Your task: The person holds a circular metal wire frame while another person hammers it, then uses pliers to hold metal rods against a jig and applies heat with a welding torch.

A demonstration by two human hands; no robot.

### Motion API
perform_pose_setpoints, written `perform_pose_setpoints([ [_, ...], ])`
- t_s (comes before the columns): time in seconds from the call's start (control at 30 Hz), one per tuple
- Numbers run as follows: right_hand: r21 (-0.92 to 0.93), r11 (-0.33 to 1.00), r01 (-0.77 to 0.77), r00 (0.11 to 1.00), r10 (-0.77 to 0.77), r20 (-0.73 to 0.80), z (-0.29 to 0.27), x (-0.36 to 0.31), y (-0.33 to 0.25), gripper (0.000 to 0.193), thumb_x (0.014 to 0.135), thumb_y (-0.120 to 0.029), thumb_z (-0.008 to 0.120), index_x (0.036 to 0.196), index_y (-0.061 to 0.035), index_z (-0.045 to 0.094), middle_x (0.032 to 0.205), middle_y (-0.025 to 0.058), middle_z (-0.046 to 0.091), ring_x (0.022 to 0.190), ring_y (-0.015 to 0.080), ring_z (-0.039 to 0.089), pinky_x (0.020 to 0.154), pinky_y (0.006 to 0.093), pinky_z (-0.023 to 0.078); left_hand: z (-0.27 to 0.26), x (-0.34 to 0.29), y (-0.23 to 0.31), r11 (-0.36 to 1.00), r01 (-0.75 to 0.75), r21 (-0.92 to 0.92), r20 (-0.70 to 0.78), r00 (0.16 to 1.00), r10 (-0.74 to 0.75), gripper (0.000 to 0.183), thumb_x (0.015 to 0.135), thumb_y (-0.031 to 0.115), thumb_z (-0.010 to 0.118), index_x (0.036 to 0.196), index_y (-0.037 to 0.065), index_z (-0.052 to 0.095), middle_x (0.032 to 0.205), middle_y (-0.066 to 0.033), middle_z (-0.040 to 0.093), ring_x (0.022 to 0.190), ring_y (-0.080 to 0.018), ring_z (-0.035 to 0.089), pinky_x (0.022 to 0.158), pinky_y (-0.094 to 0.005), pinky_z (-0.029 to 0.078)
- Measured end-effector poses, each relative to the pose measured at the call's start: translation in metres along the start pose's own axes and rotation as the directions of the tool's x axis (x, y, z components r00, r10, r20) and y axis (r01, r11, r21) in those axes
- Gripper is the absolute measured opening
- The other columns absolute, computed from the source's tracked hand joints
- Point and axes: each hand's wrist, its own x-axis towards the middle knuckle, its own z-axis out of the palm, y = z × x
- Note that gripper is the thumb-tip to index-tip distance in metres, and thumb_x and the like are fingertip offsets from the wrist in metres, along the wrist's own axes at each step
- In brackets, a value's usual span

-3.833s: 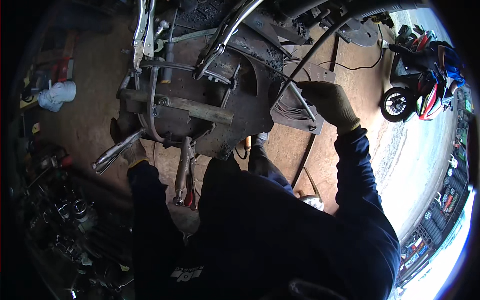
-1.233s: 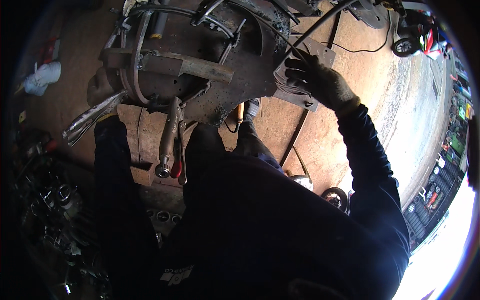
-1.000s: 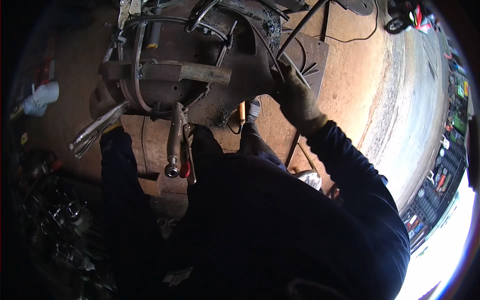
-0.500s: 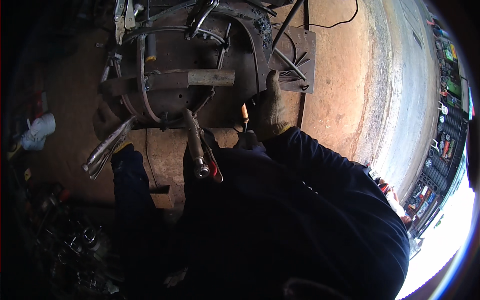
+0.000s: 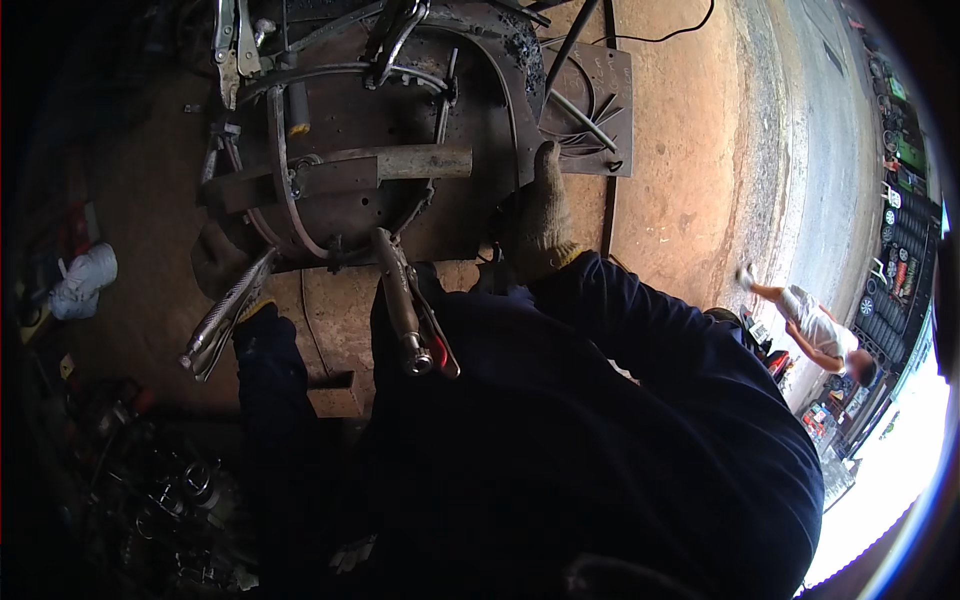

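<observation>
A dark steel plate (image 5: 350,225) carries a frame of bent metal rods (image 5: 282,150), with a flat bar and pipe piece (image 5: 425,161) across it. My right hand (image 5: 545,215), in a knitted work glove, grips the plate's right side, thumb on top; its other fingers are hidden. At the near left corner my gloved left hand (image 5: 222,262) holds the plate's edge, dimly lit. Locking pliers (image 5: 228,315) hang beside the left wrist. A second pair of locking pliers (image 5: 405,300) clamps the near edge between my hands. More locking pliers (image 5: 235,45) and a clamp (image 5: 400,40) sit at the far side.
Beyond my right hand lies another steel plate (image 5: 600,110) with loose rods and wire. A white cloth-like bundle (image 5: 85,280) lies at left, above dark clutter (image 5: 180,500). A small open box (image 5: 335,395) stands on the floor below. A person (image 5: 815,325) is at the far right.
The near locking pliers appear slightly lower in view. An orange-tipped thing beside my right hand has gone out of sight. The person at right has come more fully into view. Both hands keep their places.
</observation>
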Motion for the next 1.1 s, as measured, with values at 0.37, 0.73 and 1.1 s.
perform_pose_setpoints([
  [0.37,0.007,0.999,0.04,0.995,-0.039,-0.092,0.001,0.01,0.011,0.094,0.085,-0.078,0.065,0.136,-0.0004,0.051,0.095,0.0139,0.061,0.09,0.0246,0.061,0.084,0.0411,0.052,0.001,-0.001,-0.007,0.909,-0.253,0.332,-0.055,0.957,0.286,0.063,0.077,0.043,0.081,0.127,0.012,0.061,0.117,-0.0178,0.065,0.107,-0.0379,0.067,0.089,-0.0455,0.056],
  [0.73,0.014,0.997,0.074,0.997,-0.075,0.006,0.012,0.007,0.009,0.078,0.093,-0.075,0.056,0.129,-0.0064,0.06,0.098,0.0089,0.065,0.094,0.021,0.064,0.086,0.0375,0.052,-0.005,-0.007,0.052,0.968,0.171,-0.185,-0.142,0.97,-0.198,0.048,0.097,0.045,0.062,0.104,-0.001,0.072,0.107,-0.0193,0.072,0.097,-0.0305,0.07,0.086,-0.0414,0.054],
  [1.1,-0.185,0.98,0.075,0.997,-0.074,0.012,-0.01,0.032,0.022,0.055,0.1,-0.062,0.056,0.118,-0.0113,0.066,0.102,0.0029,0.067,0.088,0.015,0.063,0.077,0.0305,0.052,-0.001,-0.001,0.025,0.994,0.074,-0.077,-0.144,0.986,-0.085,0.054,0.097,0.05,0.061,0.111,-0.002,0.07,0.113,-0.0195,0.071,0.101,-0.0306,0.069,0.09,-0.0404,0.053],
])
